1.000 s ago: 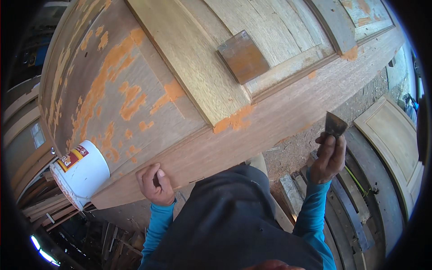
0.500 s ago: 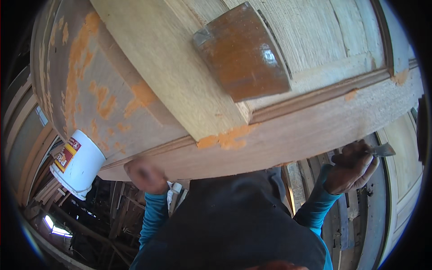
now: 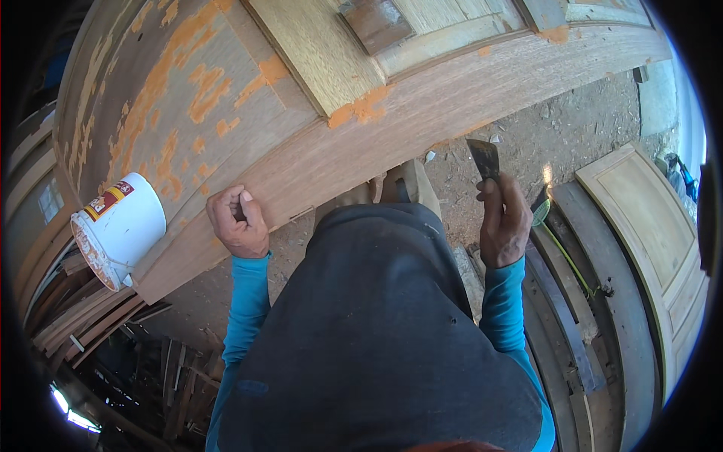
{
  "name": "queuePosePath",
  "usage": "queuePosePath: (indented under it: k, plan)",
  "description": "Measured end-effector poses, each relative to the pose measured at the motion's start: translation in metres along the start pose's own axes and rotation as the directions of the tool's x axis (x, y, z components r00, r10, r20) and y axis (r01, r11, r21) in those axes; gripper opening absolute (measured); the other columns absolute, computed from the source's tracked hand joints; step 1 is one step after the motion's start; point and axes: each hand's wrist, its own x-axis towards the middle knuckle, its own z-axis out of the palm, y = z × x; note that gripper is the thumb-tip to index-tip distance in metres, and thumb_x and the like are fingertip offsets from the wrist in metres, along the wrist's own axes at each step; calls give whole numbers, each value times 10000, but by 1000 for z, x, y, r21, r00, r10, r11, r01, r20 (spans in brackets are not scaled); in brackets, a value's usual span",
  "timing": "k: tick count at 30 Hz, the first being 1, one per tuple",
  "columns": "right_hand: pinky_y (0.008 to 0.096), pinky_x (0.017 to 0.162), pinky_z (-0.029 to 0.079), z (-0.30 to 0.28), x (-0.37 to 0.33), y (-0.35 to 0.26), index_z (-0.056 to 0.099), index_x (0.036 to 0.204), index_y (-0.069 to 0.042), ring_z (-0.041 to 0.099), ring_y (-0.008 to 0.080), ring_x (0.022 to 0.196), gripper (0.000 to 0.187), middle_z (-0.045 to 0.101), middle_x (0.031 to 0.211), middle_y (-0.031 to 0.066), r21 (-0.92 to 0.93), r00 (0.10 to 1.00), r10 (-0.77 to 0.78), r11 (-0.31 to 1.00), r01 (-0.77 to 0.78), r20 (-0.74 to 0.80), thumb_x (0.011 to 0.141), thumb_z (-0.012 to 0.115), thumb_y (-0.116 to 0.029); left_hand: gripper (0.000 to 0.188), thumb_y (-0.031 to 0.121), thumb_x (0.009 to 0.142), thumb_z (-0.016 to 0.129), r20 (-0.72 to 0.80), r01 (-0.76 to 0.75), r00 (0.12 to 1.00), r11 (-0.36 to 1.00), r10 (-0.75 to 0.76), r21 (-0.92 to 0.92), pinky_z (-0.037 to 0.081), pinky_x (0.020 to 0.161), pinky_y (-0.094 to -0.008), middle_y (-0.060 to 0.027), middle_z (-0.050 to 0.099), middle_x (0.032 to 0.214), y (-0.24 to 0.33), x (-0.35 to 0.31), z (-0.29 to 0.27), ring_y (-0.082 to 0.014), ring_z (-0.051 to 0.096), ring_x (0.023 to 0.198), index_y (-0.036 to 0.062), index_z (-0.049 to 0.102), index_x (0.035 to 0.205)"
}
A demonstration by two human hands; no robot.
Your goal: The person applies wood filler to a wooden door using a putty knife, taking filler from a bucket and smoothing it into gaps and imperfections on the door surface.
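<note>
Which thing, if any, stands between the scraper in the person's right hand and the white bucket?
The left hand does: at the wooden panel's near edge, it lies across the straight line from scraper to white bucket in this view. Nothing else clearly does.

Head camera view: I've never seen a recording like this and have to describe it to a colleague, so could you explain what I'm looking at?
There is no machine here. You see a person's own two bare hands, from a wide fisheye camera worn on the head and looking down, which is why straight edges bend near the rim. Picture left is the person's left.

In front lies a large wooden panel with orange patches smeared on it. Near the top, a brown, flat-faced block lies on it. At the left is a white bucket with a coloured label.

The left hand is loosely curled at the panel's near edge, with nothing visible in it. The right hand holds a small, dark, flat-bladed scraper, blade pointing away from the person.
</note>
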Motion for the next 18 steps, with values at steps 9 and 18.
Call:
queuePosePath:
  k: [9, 18]
  plan:
    - [447, 726, 543, 15, 3, -7, 662, 1156, -6, 701, 404, 826, 169, 691, 921, 216, -161, 996, -76, 985, 69, -38, 1028, 628, -111, 160, 33, 951, 700, -22, -43, 999, 999, 42, -30, 553, 715, -329, -103, 587, 1034, 4, 1, -1, -197, 628, 855, 15, 678, 1109]
    - [470, 726, 531, 27, -10, -18, 651, 1112, -5, 680, 431, 832, 140, 661, 891, 231, -167, 996, -93, 982, 90, -5, 1026, 616, -110, 155, 26, 919, 722, -43, -28, 999, 997, 26, -68, 540, 748, -369, -89, 619, 974, 4, 2, 0, -228, 620, 882, 35, 699, 1072]
